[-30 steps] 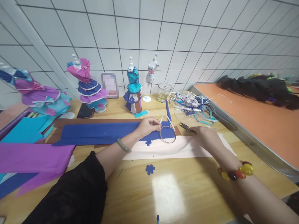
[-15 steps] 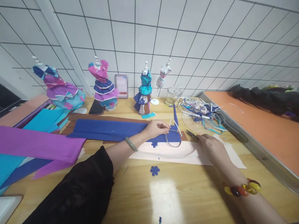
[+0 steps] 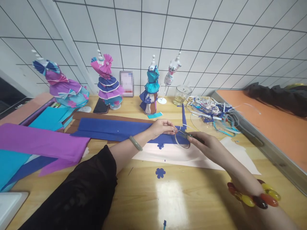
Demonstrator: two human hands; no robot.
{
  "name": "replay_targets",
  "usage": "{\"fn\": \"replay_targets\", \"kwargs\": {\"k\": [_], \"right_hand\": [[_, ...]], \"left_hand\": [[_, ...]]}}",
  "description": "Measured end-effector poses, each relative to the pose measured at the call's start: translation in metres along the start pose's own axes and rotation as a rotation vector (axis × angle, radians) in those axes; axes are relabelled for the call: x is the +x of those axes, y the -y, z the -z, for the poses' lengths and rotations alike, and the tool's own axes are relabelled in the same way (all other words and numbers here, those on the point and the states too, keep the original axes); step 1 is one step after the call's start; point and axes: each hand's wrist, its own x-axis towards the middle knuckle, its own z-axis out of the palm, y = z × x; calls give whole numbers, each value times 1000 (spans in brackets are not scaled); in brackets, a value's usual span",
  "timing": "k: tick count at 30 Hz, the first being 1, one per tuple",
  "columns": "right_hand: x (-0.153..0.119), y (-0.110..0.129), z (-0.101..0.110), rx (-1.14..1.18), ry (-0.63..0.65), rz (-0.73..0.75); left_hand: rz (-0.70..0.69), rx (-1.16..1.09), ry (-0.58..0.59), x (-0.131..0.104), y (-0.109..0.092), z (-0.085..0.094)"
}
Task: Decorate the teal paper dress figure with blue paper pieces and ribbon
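My left hand point(image 3: 163, 128) pinches the end of a thin pale strip, whose loop point(image 3: 182, 142) hangs below the fingertips over the pink sheet point(image 3: 203, 159). My right hand point(image 3: 206, 143) grips small dark scissors point(image 3: 190, 134), their tips close beside the left fingertips. Under the left wrist lies a folded blue sheet point(image 3: 107, 128) on a brown one point(image 3: 82, 115). One blue flower cutout point(image 3: 160, 146) rests at the pink sheet's upper edge, and another blue flower point(image 3: 160, 173) is on the wooden table point(image 3: 134, 198).
Dressed mannequins point(image 3: 66, 86) and a bare mannequin point(image 3: 171, 71) stand along the back. Near them are phones point(image 3: 101, 105) and a glass point(image 3: 182, 94). Ribbon scraps point(image 3: 211, 108) fill a plate at right, beside an orange-lined tray point(image 3: 263, 115). Purple cloth point(image 3: 48, 140) lies left.
My right hand has moved left and brought the scissors to my left fingertips. The strip's loose ends have shifted. The whole view has moved slightly.
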Motion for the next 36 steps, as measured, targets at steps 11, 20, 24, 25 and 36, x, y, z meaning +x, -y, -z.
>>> {"fn": "replay_targets", "kwargs": {"k": [11, 20, 24, 25, 36], "right_hand": [[12, 10, 3, -344, 38, 27], [21, 28, -2, -649, 75, 68], [25, 38, -4, -745, 105, 70], [25, 39, -4, -764, 109, 71], [26, 47, -1, -841, 189, 90]], "left_hand": [[52, -50, 38, 1, -1, 2], [47, -12, 45, 1, 0, 3], [44, 2, 68, 1, 0, 4], [41, 1, 77, 1, 1, 4], [42, -27, 125, 4, 4, 7]]}}
